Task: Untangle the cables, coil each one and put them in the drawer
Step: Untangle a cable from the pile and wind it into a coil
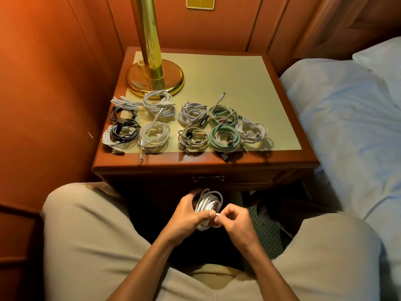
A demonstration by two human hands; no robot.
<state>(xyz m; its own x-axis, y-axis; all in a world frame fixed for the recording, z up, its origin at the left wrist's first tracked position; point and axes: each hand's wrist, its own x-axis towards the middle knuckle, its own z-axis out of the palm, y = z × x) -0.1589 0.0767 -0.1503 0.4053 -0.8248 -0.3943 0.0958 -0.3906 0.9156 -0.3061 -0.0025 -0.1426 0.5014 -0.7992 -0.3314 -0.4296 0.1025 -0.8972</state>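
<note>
The person's left hand [188,210] grips a coiled white cable [208,205] held low between the knees, in front of the nightstand's closed drawer [208,181]. The right hand [235,222] pinches the cable's free end beside the coil, apparently tucking it in.

Most of the coiling looks done. About ten finished bundles lie in two rows along the front edge of the nightstand [282,157]: white ones and a black cable [125,130] toward the front-left corner, two green cables [223,135] and further white ones toward the front-right. No loose tangle is visible. None are in the drawer yet, so storing everything remains.

No brand, label or readable writing shows; the wall plate [200,2] behind the brass lamp [155,77] appears blank.
</note>
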